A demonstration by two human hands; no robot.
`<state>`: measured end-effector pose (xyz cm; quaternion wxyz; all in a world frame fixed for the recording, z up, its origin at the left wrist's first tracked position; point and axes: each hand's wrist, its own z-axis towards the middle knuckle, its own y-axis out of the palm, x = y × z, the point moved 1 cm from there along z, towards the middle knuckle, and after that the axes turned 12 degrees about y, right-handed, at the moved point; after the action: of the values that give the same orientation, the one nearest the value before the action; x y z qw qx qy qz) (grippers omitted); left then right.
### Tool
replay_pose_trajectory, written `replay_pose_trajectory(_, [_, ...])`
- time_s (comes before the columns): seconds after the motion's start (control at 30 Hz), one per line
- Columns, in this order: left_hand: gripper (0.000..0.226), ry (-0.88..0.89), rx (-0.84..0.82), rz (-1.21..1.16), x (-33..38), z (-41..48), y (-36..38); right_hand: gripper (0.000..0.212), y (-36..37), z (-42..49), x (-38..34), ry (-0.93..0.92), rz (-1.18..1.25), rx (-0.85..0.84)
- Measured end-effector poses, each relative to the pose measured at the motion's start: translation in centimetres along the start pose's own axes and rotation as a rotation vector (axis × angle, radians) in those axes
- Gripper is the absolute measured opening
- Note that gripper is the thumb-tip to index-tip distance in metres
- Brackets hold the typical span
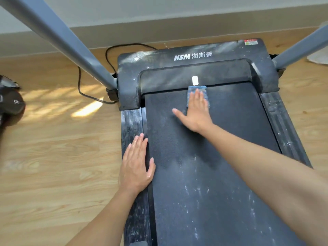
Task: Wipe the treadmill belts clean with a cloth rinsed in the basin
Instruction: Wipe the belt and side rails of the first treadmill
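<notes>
The right hand [195,110] lies flat with its fingers straight and together, pressing a small blue cloth [197,88] onto the treadmill belt [204,174] in the upper middle of the frame. The cloth's far edge touches the seam where the belt runs under the motor cover [177,68]. The left hand [136,162] is also spread flat and grips nothing. It rests on the left side rail [132,121], with its thumb reaching onto the belt's edge.

The seam looks like the first risk to me. One more push forward could tuck the cloth's edge into the gap under the cover. The person is also leaning well out over the machine with weight on both palms. If the belt slips under the right hand, that arm could shoot forward. The left hand looks a little shiny, perhaps wet, and the rail under it is dusty, so it may not brace well. White dust streaks the belt toward the lower right, and more lies on the cover. A cloth this small will probably fill with dust and start to smear unless it is rinsed.

I see no container from here. The basin is out of view, so I cannot say where it is or what its water is like. A black cable [83,93] loops over the wooden floor [53,157] at the left.
</notes>
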<state>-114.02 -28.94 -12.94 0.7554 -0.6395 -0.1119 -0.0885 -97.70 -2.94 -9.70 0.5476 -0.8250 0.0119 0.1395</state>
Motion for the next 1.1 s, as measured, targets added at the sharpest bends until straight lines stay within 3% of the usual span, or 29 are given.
replay_pose_trajectory(0.17, [0.072,-0.014,-0.002,0.008,0.1,0.3,-0.1,0.091,4.4,-3.7,-11.0,-0.328,-0.039,-0.107])
replay_pose_trajectory(0.33, [0.068,0.007,0.018,-0.006,-0.3,0.2,-0.1,0.097,3.8,-2.8,-7.4,-0.461,-0.184,-0.064])
replay_pose_trajectory(0.53, [0.069,-0.037,-0.001,0.004,-0.3,0.0,0.1,0.101,-1.3,1.0,6.4,-0.096,-0.151,0.065])
replay_pose_trajectory(0.63, [0.069,-0.038,0.002,0.005,-0.1,0.1,0.1,0.114,-4.3,1.7,14.4,0.169,-0.101,0.1])
replay_pose_trajectory(0.73, [0.068,-0.039,0.006,0.022,0.0,0.2,0.1,0.131,-5.7,1.6,16.9,0.314,-0.01,0.073])
replay_pose_trajectory(0.87, [0.068,-0.035,0.015,0.041,0.2,0.2,0.2,0.138,-2.8,0.1,11.5,0.276,0.012,0.032])
replay_pose_trajectory(1.1, [0.069,-0.027,0.047,0.02,0.1,0.3,0.2,0.128,3.5,-5.4,-3.0,-0.157,-0.068,-0.046])
